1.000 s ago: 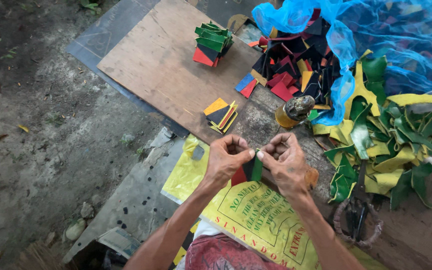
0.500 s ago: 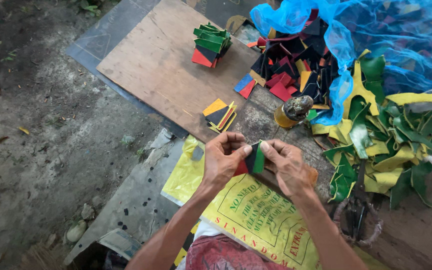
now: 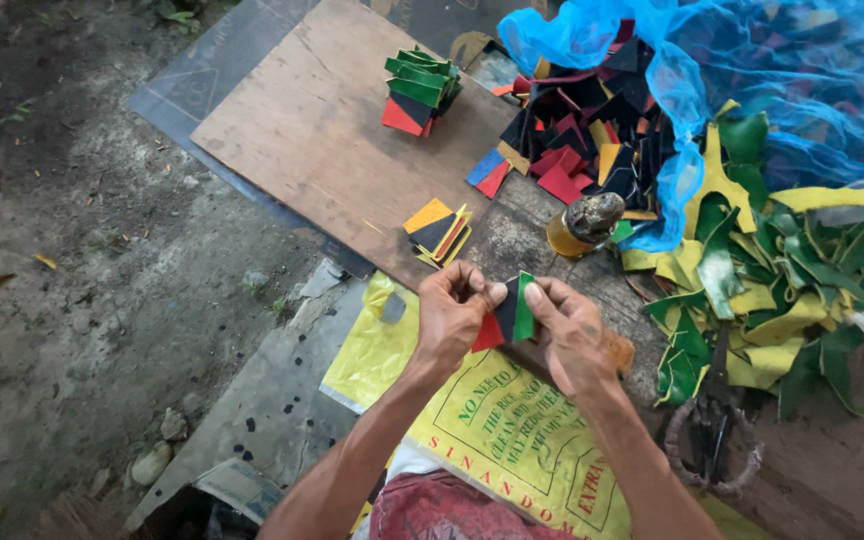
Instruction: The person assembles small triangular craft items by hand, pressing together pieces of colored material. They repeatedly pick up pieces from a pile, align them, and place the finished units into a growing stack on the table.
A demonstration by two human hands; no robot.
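Hands meet at centre of head view, over the yellow printed sack [image 3: 512, 440] lying on the near edge of the work surface. Left hand [image 3: 449, 322] and right hand [image 3: 569, 335] each hold one side of a small stack of flat coloured pieces [image 3: 508, 314]: red corner low on the left, black in the middle, green edge standing upright on the right. Left grip: thumb and fingers pressed together on the red/black side. Right grip: thumb and forefinger pinching the green side. Stack is held in the air, clear of the sack.

Around it:
- wooden board [image 3: 322, 140] beyond the hands, lying flat on a dark sheet
- tall pile of green-topped pieces [image 3: 418, 88] at the far end of the board
- smaller pile, orange and black on top [image 3: 437, 230], on the board's near edge, just beyond the left hand
- loose heap of black, red, yellow pieces [image 3: 582, 140] spilling from blue netting [image 3: 782, 80]
- small yellowish jar with a grimy cap [image 3: 582, 226], just beyond the right hand
- green and yellow offcut strips [image 3: 782, 290] heaped on the right
- scissors [image 3: 709, 430] beside the right forearm, partly under the offcuts
- bare dirt ground [image 3: 72, 280] on the left
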